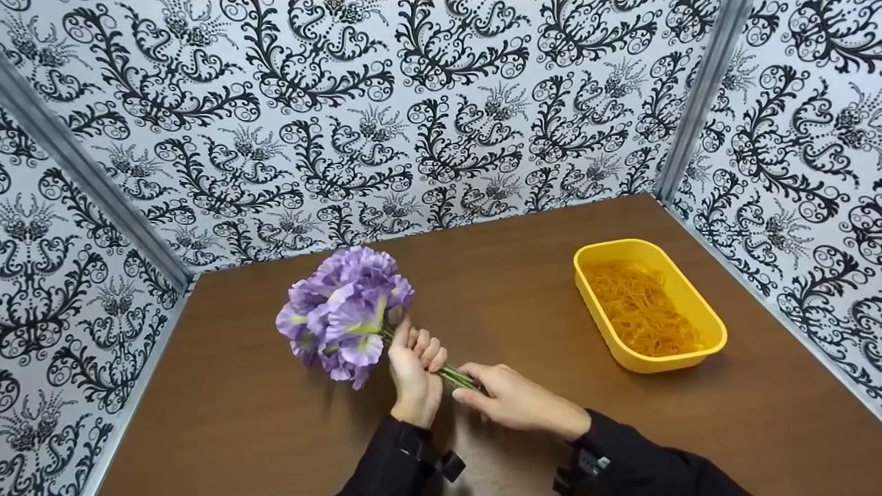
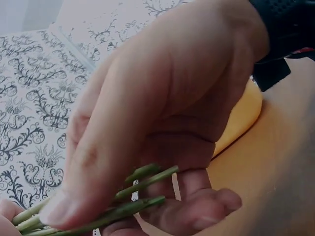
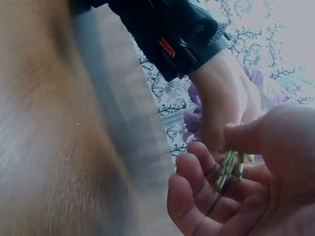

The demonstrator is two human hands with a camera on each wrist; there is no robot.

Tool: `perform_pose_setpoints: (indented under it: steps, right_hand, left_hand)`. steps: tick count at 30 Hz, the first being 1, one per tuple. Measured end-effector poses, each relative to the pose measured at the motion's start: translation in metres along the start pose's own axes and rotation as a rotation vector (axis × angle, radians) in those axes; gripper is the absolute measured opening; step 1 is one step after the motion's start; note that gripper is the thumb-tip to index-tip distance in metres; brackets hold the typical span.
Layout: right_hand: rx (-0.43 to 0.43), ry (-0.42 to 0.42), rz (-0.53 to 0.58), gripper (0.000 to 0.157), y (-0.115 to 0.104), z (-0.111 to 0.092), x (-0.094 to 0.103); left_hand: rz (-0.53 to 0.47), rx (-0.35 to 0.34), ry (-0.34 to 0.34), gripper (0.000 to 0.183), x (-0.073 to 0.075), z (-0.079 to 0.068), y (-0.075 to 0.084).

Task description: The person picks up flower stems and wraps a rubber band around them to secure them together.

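My left hand (image 1: 417, 365) grips a bunch of purple artificial flowers (image 1: 348, 313) by its stems, close under the blooms. The petals are ruffled, with yellow-green streaks, and the heads point to the far left. At the lower end of the green stems (image 1: 458, 377), my right hand (image 1: 520, 399) pinches them between thumb and fingers. The cut ends (image 3: 229, 169) show over the right palm in the right wrist view, its other fingers loosely curved. In the left wrist view the right thumb (image 2: 93, 182) lies across the stems (image 2: 142, 187).
A yellow tub (image 1: 713, 337) holding a tangle of orange-yellow rubber bands (image 1: 644, 310) stands at the right on the brown table (image 1: 496, 282). Patterned black-and-white panels (image 1: 441, 117) close off the back and both sides. Each wrist carries a black camera (image 3: 197, 32).
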State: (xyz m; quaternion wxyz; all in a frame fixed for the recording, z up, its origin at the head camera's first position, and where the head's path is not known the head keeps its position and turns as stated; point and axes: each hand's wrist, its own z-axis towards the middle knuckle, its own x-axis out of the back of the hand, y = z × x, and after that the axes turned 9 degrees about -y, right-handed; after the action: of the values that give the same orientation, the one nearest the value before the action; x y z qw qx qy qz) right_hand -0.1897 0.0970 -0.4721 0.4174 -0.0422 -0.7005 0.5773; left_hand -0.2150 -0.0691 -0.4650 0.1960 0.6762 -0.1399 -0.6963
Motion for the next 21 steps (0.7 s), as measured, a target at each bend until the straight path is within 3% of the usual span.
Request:
perform_pose_setpoints:
  steps: [6,14,21]
  right_hand:
    - [-0.038,-0.050,0.141,0.020,-0.003,-0.001,0.003]
    - [-0.078,-0.048,0.121,0.032,-0.004,-0.003,0.004]
    - [-0.092,-0.053,0.106,0.042,-0.001,-0.002,0.005]
  left_hand:
    - [0.021,0.004,0.015,0.045,-0.006,-0.005,-0.003]
    - [0.040,0.003,0.016,0.046,-0.011,-0.009,-0.006]
    - [0.044,0.043,0.017,0.044,-0.009,-0.012,-0.010]
